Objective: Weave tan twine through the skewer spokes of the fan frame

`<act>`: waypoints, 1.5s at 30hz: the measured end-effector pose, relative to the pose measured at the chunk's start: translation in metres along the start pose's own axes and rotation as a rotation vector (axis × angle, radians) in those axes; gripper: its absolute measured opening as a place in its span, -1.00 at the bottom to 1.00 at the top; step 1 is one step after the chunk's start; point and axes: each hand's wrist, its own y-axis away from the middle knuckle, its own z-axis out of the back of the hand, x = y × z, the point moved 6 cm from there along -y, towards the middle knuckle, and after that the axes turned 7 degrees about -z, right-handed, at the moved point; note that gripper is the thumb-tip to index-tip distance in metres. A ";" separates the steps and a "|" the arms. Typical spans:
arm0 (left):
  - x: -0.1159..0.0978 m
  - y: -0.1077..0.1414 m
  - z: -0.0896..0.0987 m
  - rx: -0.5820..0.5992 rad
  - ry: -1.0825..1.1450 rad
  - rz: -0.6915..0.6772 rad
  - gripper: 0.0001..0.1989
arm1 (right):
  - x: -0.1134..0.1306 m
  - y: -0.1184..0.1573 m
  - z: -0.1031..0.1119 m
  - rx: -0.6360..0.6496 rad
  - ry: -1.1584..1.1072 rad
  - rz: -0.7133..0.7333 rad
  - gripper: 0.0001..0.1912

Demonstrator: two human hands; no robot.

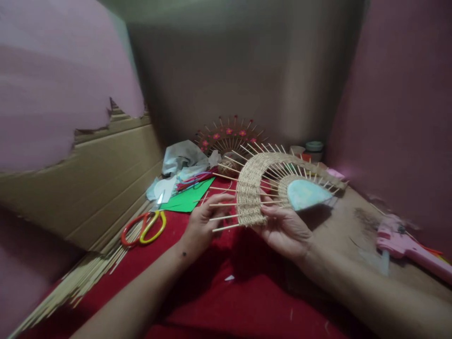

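Observation:
A half-round fan [250, 188] of woven straw-coloured twine on thin wooden sticks is held up in front of me. Its sticks poke out past the woven band, and a pale blue patch [307, 194] covers its narrow centre. My right hand [284, 230] grips the fan from below, thumb on the near side and fingers partly hidden behind the band. On the other side, my left hand [205, 219] is closed around the stick ends at the fan's left edge, its fingertips partly behind them.
Orange-and-yellow-handled scissors [144, 228] lie left, beside a bundle of thin sticks [88, 273] and a green sheet [187, 195]. A pink glue gun [399, 240] rests at right. Behind stand a flower-decorated fan [229, 134], a twine ball [229, 165] and a lidded jar [314, 150]. Cardboard [116, 183] borders the left.

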 end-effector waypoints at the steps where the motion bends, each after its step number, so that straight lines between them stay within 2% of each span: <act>1: 0.001 0.001 -0.003 0.036 -0.011 -0.005 -0.75 | -0.001 0.000 0.002 -0.010 -0.001 -0.013 -0.52; 6: -0.001 0.002 0.000 0.113 -0.128 -0.089 -0.73 | -0.013 0.005 0.006 -0.066 -0.039 -0.037 -0.65; 11: -0.009 0.005 -0.001 0.283 -0.239 -0.206 -0.74 | -0.036 0.014 0.000 -0.056 0.016 -0.110 -0.87; 14: -0.012 0.006 -0.001 0.297 -0.220 -0.219 -0.75 | -0.040 0.015 -0.001 -0.059 0.072 -0.106 -0.90; 18: -0.012 0.006 0.001 0.207 -0.108 -0.119 -0.83 | -0.037 0.011 -0.003 -0.017 0.132 -0.089 -0.83; 23: -0.014 0.009 -0.004 0.259 -0.084 -0.020 -0.90 | -0.035 0.009 -0.010 0.079 0.146 -0.073 -0.69; 27: -0.005 0.017 -0.007 0.423 -0.127 0.214 -0.79 | -0.038 0.008 -0.007 0.068 0.158 -0.098 -0.64; 29: -0.002 0.021 -0.006 0.515 -0.134 0.283 -0.74 | -0.038 0.008 -0.005 0.058 0.161 -0.099 -0.67; 33: -0.008 0.025 -0.002 0.689 -0.187 0.234 -0.74 | -0.038 0.010 -0.004 0.032 0.153 -0.103 -0.78; 35: -0.013 0.026 0.003 0.734 -0.233 0.188 -0.75 | -0.038 0.011 -0.004 0.013 0.130 -0.113 -0.80; 37: -0.017 0.026 0.009 0.724 -0.261 0.156 -0.77 | -0.038 0.012 -0.003 -0.008 0.101 -0.114 -0.82; 39: -0.021 0.026 0.016 0.666 -0.252 0.131 -0.80 | -0.037 0.013 -0.002 -0.033 0.079 -0.105 -0.83; 45: -0.024 0.032 0.026 0.520 -0.158 0.154 -0.82 | -0.037 0.012 -0.004 -0.017 0.082 -0.108 -0.85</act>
